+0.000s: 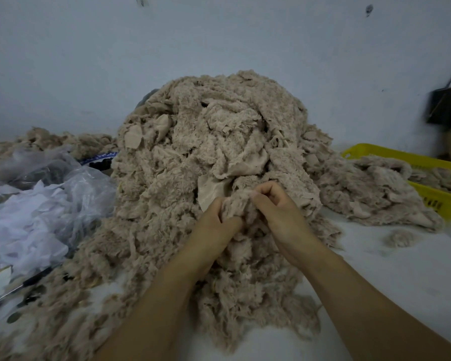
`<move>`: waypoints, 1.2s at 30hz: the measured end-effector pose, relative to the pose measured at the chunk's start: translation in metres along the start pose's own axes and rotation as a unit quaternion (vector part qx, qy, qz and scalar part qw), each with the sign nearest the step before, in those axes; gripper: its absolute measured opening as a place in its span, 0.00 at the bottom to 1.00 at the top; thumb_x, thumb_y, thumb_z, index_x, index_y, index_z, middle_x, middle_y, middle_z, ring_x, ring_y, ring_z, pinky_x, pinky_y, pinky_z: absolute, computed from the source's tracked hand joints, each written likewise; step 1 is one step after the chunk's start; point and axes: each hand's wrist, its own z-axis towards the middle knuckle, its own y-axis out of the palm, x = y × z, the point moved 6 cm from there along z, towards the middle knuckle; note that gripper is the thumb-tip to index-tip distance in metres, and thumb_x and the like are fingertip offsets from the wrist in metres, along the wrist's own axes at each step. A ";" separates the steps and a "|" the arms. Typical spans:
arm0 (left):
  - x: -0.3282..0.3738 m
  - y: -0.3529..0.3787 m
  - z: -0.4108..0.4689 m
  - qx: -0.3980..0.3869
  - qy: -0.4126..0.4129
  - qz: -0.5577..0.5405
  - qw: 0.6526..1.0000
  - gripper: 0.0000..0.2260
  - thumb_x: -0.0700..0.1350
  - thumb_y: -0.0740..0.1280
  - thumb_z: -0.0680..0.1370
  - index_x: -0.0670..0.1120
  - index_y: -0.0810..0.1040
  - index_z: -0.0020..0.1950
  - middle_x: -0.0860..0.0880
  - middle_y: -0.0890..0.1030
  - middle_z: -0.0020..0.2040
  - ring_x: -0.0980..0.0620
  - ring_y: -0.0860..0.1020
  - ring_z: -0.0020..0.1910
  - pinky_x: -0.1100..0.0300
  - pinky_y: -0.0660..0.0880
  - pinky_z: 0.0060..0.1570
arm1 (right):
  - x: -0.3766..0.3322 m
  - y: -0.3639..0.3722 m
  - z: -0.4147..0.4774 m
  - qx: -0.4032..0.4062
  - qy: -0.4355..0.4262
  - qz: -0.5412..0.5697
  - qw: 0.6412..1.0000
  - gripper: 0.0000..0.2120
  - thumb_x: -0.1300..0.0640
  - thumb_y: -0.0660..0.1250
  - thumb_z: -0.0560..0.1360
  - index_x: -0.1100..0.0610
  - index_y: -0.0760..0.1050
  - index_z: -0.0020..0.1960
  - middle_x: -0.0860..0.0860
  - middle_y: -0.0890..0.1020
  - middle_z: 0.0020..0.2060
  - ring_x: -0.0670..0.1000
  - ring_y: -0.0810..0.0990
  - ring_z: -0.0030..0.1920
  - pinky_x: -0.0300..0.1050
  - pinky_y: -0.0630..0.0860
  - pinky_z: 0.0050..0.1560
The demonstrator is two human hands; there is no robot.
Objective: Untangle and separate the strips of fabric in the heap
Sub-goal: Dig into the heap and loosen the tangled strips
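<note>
- The heap [219, 152] of beige fluffy fabric strips is sitting mid-bench. It is rising toward the far edge by the wall and spilling down to the near edge.
- Both hands are working close together on the heap's near face.
- The left hand [214, 225] is gripping a fluffy strip [235, 207], with its fingers curled into the pile.
- The right hand [276, 204] is pinching what looks like the same strip between thumb and curled fingers.
- Step in hand, as judged: teasing one strip out of the tangle. Its ends are running under neighbouring pieces, so it is not yet free.
- The next move is likely calling for a slow pull toward the near edge, with one hand holding the mass down. The fibres seem to be clinging, so a sharp tug is risking a whole clump coming along.
- Progress: the bulk is lying tangled. A smaller pile [370, 188] is lying toward the right edge against a yellow crate [401, 157]; cannot tell whether it is sorted.
- Plastic bags [31, 220] of white material are crowding the left edge and touching the heap.
- A pen [24, 285] is lying beside the bags.
- A loose tuft [401, 238] is lying on the bare bench [401, 282] at right, which is offering the only set-down room.
</note>
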 end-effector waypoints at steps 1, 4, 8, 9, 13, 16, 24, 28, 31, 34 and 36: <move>-0.002 -0.002 0.001 0.010 -0.015 -0.016 1.000 0.14 0.45 0.67 0.77 0.57 0.74 0.62 0.54 0.85 0.49 0.53 0.84 0.47 0.54 0.83 0.44 | 0.000 -0.001 0.000 0.007 0.002 0.001 1.000 0.11 0.38 0.67 0.68 0.44 0.75 0.39 0.55 0.75 0.38 0.56 0.71 0.39 0.54 0.72 0.44; -0.005 -0.008 0.001 0.038 -0.045 -0.108 0.992 0.20 0.42 0.64 0.80 0.54 0.71 0.71 0.50 0.85 0.53 0.52 0.85 0.50 0.57 0.82 0.45 | 0.003 -0.005 0.003 0.034 0.023 0.002 0.999 0.12 0.36 0.65 0.66 0.44 0.77 0.38 0.46 0.82 0.41 0.48 0.78 0.44 0.51 0.75 0.49; -0.004 -0.004 0.001 0.010 -0.031 -0.124 0.992 0.15 0.43 0.65 0.81 0.53 0.77 0.67 0.51 0.86 0.53 0.53 0.84 0.52 0.64 0.80 0.43 | 0.008 0.002 -0.002 -0.028 0.037 -0.069 0.997 0.15 0.26 0.64 0.68 0.34 0.77 0.45 0.33 0.81 0.46 0.35 0.79 0.49 0.38 0.74 0.51; -0.004 -0.004 0.000 0.016 -0.032 -0.113 0.993 0.16 0.45 0.66 0.81 0.53 0.75 0.69 0.53 0.86 0.52 0.55 0.84 0.51 0.65 0.80 0.43 | 0.009 0.005 -0.004 -0.050 0.033 -0.110 0.992 0.11 0.28 0.64 0.70 0.33 0.76 0.45 0.32 0.81 0.43 0.32 0.79 0.45 0.33 0.73 0.46; -0.004 -0.007 -0.002 0.051 -0.046 -0.093 0.993 0.28 0.49 0.68 0.80 0.52 0.62 0.78 0.62 0.82 0.53 0.62 0.82 0.50 0.65 0.79 0.46 | 0.007 0.002 -0.002 -0.021 -0.025 -0.232 0.972 0.18 0.44 0.63 0.80 0.57 0.69 0.40 0.44 0.69 0.29 0.42 0.67 0.29 0.33 0.63 0.29; -0.002 -0.009 -0.001 0.063 -0.037 -0.061 0.995 0.34 0.58 0.69 0.77 0.53 0.59 0.79 0.63 0.75 0.60 0.61 0.76 0.58 0.66 0.73 0.48 | 0.003 -0.007 -0.002 0.029 -0.008 -0.210 0.977 0.19 0.42 0.63 0.79 0.51 0.66 0.35 0.43 0.66 0.25 0.43 0.64 0.26 0.33 0.62 0.26; -0.004 -0.010 -0.001 0.031 -0.105 -0.219 0.969 0.10 0.53 0.72 0.76 0.51 0.78 0.53 0.48 0.87 0.43 0.49 0.86 0.42 0.57 0.81 0.33 | 0.005 -0.027 -0.001 0.141 0.130 0.163 0.968 0.07 0.46 0.67 0.78 0.46 0.77 0.43 0.46 0.61 0.24 0.44 0.58 0.21 0.38 0.58 0.22; 0.001 -0.019 0.000 0.032 -0.075 -0.326 0.942 0.12 0.43 0.75 0.68 0.44 0.85 0.51 0.38 0.86 0.46 0.43 0.86 0.42 0.54 0.82 0.35 | 0.007 -0.027 0.000 0.163 0.138 0.270 0.939 0.04 0.49 0.64 0.80 0.47 0.75 0.49 0.45 0.61 0.22 0.44 0.56 0.19 0.37 0.56 0.19; 0.003 -0.039 0.002 0.054 -0.021 -0.415 0.908 0.09 0.42 0.71 0.66 0.42 0.87 0.43 0.42 0.86 0.41 0.48 0.86 0.38 0.57 0.81 0.32 | 0.003 -0.049 -0.001 0.219 0.134 0.273 0.927 0.10 0.49 0.65 0.80 0.50 0.73 0.41 0.45 0.63 0.21 0.44 0.56 0.19 0.37 0.56 0.19; -0.002 -0.041 0.005 0.046 -0.028 -0.457 0.888 0.13 0.47 0.66 0.76 0.41 0.88 0.44 0.41 0.86 0.49 0.46 0.86 0.46 0.54 0.82 0.38 | 0.002 -0.045 -0.002 0.152 0.096 0.079 0.980 0.06 0.48 0.67 0.79 0.47 0.77 0.43 0.46 0.74 0.30 0.42 0.70 0.26 0.36 0.64 0.27; -0.003 -0.033 0.004 0.030 -0.058 -0.455 0.888 0.16 0.50 0.64 0.79 0.41 0.87 0.50 0.40 0.85 0.53 0.44 0.85 0.50 0.52 0.83 0.41 | 0.001 -0.024 -0.002 0.081 0.045 -0.134 0.987 0.05 0.43 0.66 0.77 0.42 0.77 0.46 0.42 0.79 0.46 0.37 0.78 0.43 0.34 0.71 0.40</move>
